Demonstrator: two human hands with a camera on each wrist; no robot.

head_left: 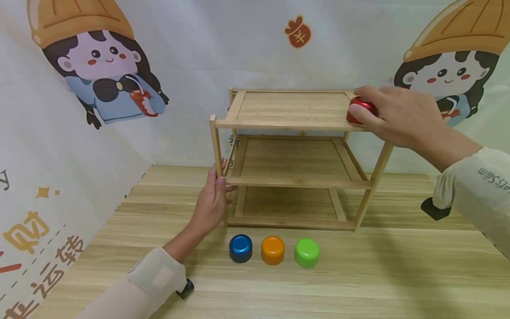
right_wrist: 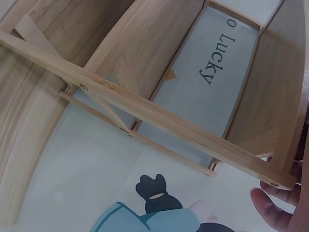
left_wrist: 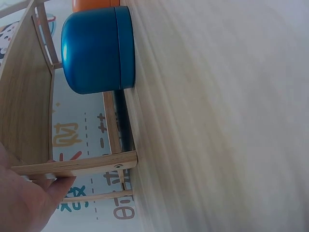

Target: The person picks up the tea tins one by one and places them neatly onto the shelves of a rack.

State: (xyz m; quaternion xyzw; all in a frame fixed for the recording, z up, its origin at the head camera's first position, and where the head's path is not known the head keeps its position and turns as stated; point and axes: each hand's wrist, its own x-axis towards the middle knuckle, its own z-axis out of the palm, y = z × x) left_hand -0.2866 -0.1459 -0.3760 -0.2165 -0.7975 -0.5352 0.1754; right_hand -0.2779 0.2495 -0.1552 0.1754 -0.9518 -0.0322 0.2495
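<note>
A three-tier wooden shelf rack stands on the table in the head view. My left hand grips its front left post at middle-tier height; part of that hand shows at the post in the left wrist view. On the top tier's right end, my right hand holds a small red tin between thumb and fingers, covering part of it. Fingertips of that hand appear beside the rack's corner in the right wrist view. A blue tin, an orange tin and a green tin line up before the rack.
Behind the rack hangs a pale printed backdrop with cartoon figures, which also runs along the left side. The wood-grain table extends in front of the tins. The rack's middle tier lies under the top one.
</note>
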